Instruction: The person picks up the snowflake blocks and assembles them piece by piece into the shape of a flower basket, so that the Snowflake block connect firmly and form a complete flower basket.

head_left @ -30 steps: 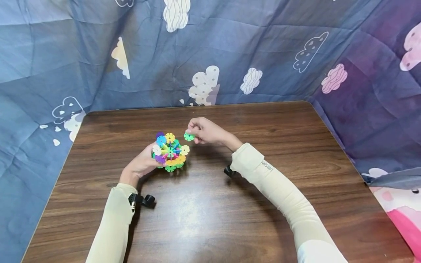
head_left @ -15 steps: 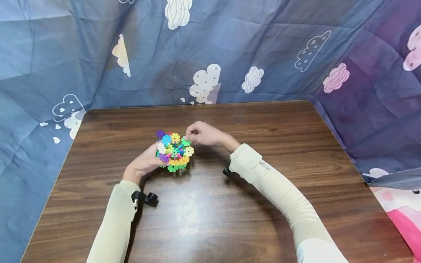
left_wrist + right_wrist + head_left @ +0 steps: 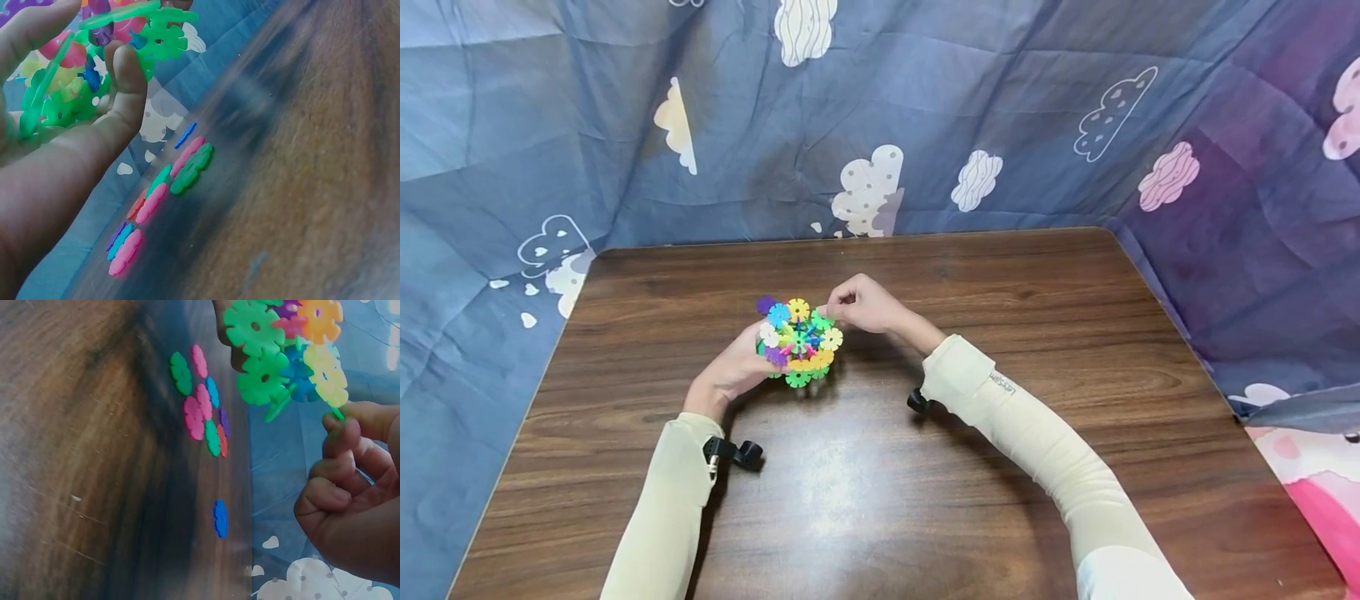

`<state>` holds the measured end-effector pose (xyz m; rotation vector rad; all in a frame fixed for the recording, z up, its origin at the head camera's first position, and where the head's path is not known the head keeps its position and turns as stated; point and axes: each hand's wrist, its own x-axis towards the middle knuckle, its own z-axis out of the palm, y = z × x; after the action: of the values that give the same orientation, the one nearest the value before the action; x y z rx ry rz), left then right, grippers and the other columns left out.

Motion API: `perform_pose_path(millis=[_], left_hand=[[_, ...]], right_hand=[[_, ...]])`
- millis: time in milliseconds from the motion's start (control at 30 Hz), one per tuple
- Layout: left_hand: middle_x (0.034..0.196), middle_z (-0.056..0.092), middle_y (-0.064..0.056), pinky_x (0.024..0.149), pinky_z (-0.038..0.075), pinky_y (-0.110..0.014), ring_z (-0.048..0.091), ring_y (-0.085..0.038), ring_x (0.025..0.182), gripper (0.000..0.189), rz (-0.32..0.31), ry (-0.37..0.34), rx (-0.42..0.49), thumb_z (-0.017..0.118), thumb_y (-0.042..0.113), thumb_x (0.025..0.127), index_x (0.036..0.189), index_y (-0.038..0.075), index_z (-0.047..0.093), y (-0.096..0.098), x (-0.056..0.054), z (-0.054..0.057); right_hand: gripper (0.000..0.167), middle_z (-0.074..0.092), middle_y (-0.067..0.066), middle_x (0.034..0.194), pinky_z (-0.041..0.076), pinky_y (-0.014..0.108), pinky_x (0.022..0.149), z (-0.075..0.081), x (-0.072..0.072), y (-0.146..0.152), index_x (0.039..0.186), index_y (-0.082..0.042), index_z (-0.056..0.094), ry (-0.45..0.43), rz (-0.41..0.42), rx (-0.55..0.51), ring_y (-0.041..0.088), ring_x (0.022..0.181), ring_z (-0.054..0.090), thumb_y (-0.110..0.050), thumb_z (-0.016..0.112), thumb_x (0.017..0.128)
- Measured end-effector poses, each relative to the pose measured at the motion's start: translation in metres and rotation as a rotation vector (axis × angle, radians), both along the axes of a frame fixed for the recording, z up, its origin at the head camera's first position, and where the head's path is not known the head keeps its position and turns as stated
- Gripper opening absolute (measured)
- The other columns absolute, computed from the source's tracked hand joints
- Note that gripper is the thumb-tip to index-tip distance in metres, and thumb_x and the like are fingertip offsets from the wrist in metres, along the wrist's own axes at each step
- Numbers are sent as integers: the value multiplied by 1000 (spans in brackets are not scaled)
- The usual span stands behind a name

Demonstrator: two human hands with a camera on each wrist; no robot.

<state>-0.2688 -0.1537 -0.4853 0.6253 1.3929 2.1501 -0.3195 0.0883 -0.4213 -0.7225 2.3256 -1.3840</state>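
A roundish cluster of interlocking plastic snowflake discs [image 3: 799,343], in green, yellow, orange, blue, purple and white, is held up over the table. My left hand [image 3: 739,367] grips its left side; in the left wrist view the thumb and fingers curl around the green discs [image 3: 65,103]. At the cluster's upper right, my right hand [image 3: 867,305] pinches a green snowflake disc [image 3: 822,321]. From the right wrist view this disc shows edge-on between thumb and finger, right at a pale yellow disc [image 3: 326,375] of the cluster.
Several loose discs lie flat on the wooden table [image 3: 1000,467], among them a pink one [image 3: 126,252], a dark green one [image 3: 181,374] and a blue one [image 3: 220,519]. The cluster and hands hide them in the head view. A blue cloud-print cloth [image 3: 925,100] hangs behind.
The green disc in my right hand has moved from apart to the cluster's upper right edge. My left hand has shifted slightly right with the cluster.
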Motion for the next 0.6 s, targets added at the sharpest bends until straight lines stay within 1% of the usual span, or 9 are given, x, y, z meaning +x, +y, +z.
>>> perform_pose_path(millis=[100,167,233,300,367,500,600], left_hand=[[117,70,1,96,54,-26,67,-10,107,63,16,-14,5,68,-18,79,132,13,52,0,1,-1],[117,70,1,95,54,-26,67,-11,106,63,21,-22,12,68,-18,79,132,13,52,1,1,-2],[116,70,1,94,55,-26,68,-11,105,62,23,-30,21,69,-17,79,131,13,53,1,1,-2],[115,71,1,93,55,-26,68,-11,105,61,17,-35,31,69,-17,79,130,13,54,2,1,-2],[114,71,0,93,55,-26,68,-11,104,60,8,-32,41,69,-17,79,129,12,55,2,1,-2],[115,71,-1,93,55,-27,68,-12,105,59,-23,-25,68,67,-19,79,129,11,55,4,0,-2],[115,71,-2,94,55,-27,69,-13,105,57,-37,-27,79,67,-18,80,128,10,56,4,-1,-2]], right_hand=[[33,44,-2,51,32,25,57,-3,2,0,67,8,61,11,-14,-8,10,53,38,-10,63,94],[36,42,-5,50,32,25,57,-4,3,0,67,10,59,18,-15,-14,11,53,36,-13,64,95],[38,42,-6,50,32,25,56,-4,4,0,67,9,60,19,-20,-10,12,52,36,-16,65,96],[39,42,-5,50,32,25,56,-4,4,1,66,8,59,15,-9,-7,12,53,36,-17,66,96],[40,41,-6,51,31,25,56,-3,4,2,65,8,58,32,13,7,11,53,35,-16,65,96],[43,37,-6,51,29,25,56,-1,3,2,56,-3,51,85,69,21,11,52,32,-12,64,96],[45,36,-6,50,29,24,56,-1,3,2,54,-10,48,106,90,19,10,51,31,-10,64,96]])
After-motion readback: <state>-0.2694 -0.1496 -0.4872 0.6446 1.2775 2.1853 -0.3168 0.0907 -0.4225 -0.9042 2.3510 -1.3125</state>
